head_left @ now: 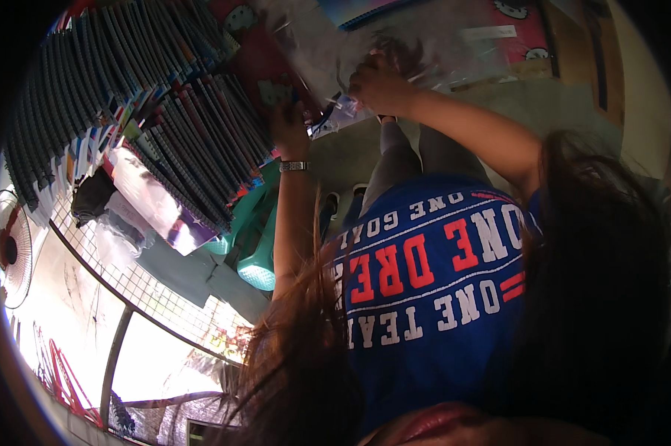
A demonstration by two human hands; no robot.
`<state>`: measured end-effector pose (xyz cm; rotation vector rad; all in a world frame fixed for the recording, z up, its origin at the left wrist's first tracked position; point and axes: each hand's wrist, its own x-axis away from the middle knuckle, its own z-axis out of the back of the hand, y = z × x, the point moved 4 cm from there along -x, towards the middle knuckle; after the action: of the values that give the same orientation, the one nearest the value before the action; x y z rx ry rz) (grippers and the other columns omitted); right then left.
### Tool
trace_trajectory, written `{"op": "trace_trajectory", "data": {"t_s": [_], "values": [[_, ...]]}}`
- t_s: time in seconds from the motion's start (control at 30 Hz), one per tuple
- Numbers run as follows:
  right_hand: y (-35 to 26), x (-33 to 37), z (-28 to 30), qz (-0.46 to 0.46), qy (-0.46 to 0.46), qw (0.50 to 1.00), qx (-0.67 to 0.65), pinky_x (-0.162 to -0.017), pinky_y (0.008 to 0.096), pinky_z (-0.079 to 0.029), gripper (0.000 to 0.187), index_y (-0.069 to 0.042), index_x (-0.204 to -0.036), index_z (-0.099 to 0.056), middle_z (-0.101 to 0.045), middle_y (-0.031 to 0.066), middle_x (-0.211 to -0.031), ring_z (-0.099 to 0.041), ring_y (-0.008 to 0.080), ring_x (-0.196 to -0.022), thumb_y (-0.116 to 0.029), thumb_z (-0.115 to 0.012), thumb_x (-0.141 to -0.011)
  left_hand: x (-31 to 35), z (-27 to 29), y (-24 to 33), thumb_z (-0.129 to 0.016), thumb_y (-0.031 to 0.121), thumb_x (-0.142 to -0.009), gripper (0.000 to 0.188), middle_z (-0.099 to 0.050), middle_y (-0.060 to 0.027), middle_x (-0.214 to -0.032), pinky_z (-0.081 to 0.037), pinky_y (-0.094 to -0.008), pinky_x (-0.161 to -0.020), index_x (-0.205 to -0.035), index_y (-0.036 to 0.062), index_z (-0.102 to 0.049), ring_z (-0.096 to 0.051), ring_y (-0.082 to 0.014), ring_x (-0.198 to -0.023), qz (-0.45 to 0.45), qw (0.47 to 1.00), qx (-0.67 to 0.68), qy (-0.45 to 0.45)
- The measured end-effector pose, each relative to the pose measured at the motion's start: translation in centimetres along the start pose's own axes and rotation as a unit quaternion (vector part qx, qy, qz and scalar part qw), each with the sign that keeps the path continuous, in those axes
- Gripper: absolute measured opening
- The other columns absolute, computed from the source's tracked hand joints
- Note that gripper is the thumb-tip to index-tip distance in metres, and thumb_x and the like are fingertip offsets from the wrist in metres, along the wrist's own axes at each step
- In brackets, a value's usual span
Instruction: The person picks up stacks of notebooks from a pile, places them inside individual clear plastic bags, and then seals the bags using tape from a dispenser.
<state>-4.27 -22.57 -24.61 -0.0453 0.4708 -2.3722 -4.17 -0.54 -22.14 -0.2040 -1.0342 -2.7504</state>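
Here is the right hand (380,87) at the near edge of the desk (517,43), back of the hand uppermost, fingers bent down onto crinkled clear plastic (454,61). It touches the sheet, but whether the fingertips are pinching it cannot be told, for they turn away underneath. Just beyond them sits a dark reddish shape (401,53), too blurred to name.

Over to the left hand (289,125), near the desk's left end, a metal-banded watch (294,166) on its wrist. Deep shadow here! Its fingers merge with the dark red cover beside them, so how far it is open, and whether it holds anything, cannot be told.

The plastic spreads across the middle of the desk; a blue item (358,10) at the far side is cut off by the upper border of the view. Left of the left hand, spiral-bound notebooks (75,97) stand packed in long rows, hiding whatever carries them. Lower down, a green stool (257,260) is partly covered by the left forearm, and the fan (12,249) sits against the dark fisheye rim.
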Motion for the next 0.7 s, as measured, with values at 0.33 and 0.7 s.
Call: {"op": "trace_trajectory", "data": {"t_s": [0.33, 0.7], "values": [[2.4, -2.3, 2.9, -0.080, -0.121, 0.981, -0.132, -0.083, 0.0467, -0.041, 0.017, -0.013, -0.095, -0.062, -0.065, 0.0095, -0.096, -0.064, 0.0265, -0.089, -0.019, -0.058, -0.080, 0.8, 0.0, -0.3, -0.072, 0.016, -0.079, 0.028, -0.067, -0.0146, -0.092, -0.050, -0.0346, -0.078, -0.100, -0.0006, -0.065, -0.065, -0.0234, -0.086, -0.017, 0.996, 0.061, 0.064], [4.6, -3.7, 4.8, -0.211, -0.041, 0.911, -0.353, -0.077, 0.0385, -0.050, 0.027, -0.007, -0.104, -0.063, -0.065, 0.0134, -0.092, -0.063, 0.0305, -0.088, -0.017, -0.063, -0.079, 0.3, -2.7, 3.8, -0.067, 0.010, -0.079, 0.028, -0.067, -0.0108, -0.097, -0.048, -0.0356, -0.081, -0.107, 0.0028, -0.064, -0.064, -0.0240, -0.089, -0.088, 0.995, 0.044, -0.022]]}}
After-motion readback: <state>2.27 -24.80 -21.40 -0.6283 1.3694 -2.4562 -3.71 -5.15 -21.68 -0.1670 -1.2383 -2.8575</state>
